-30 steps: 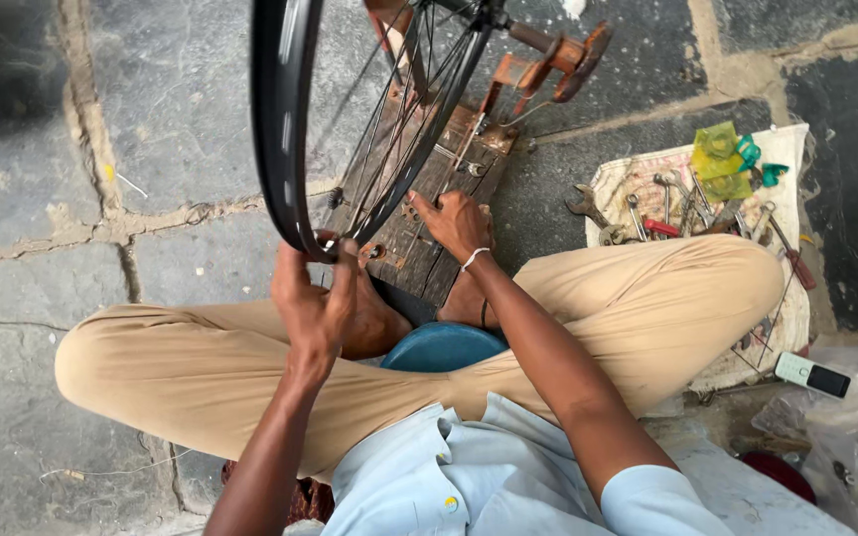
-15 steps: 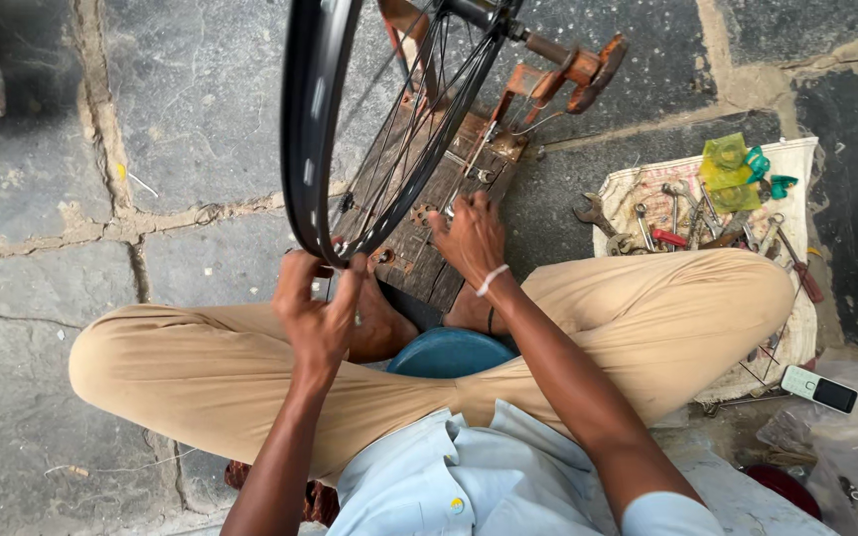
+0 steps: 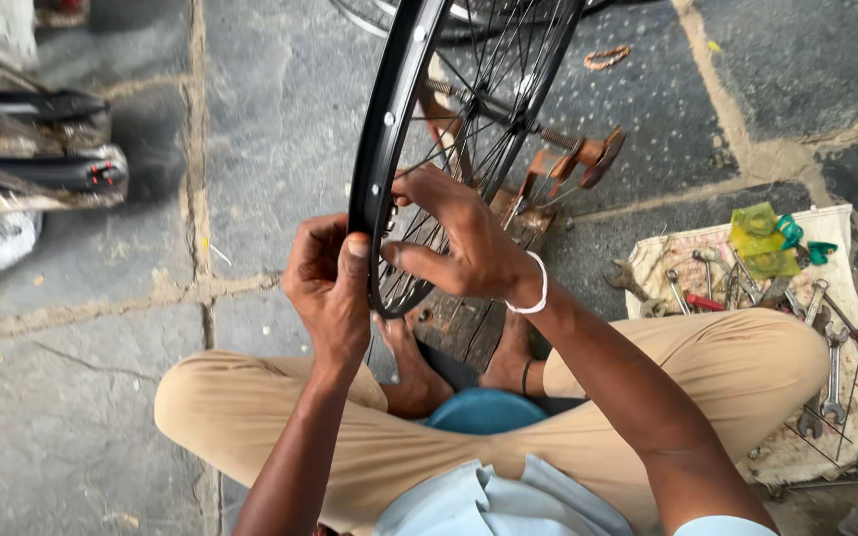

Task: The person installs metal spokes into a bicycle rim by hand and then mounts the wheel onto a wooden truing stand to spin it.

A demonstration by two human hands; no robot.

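Note:
A black bicycle wheel rim [image 3: 386,129] with thin spokes [image 3: 508,79] stands upright in a rusty truing stand [image 3: 568,164] in front of me. My left hand [image 3: 328,288] grips the outer edge of the rim near its bottom, thumb pressed on the metal. My right hand [image 3: 459,238] reaches through from the right and pinches at the inner side of the rim where the spokes meet it. A white band circles my right wrist. I sit cross-legged in tan trousers, bare feet under the wheel.
A dirty cloth [image 3: 846,397] on the right holds several wrenches [image 3: 831,367], small tools and a yellow-green packet [image 3: 759,238]. A wooden board [image 3: 464,328] lies under the stand. Another bicycle's dark parts [image 3: 42,164] sit at the left on the stone floor.
The view has tilted up and closer to the wheel. My right hand rose from the board area to the rim's inner side. My left hand shifted up along the rim.

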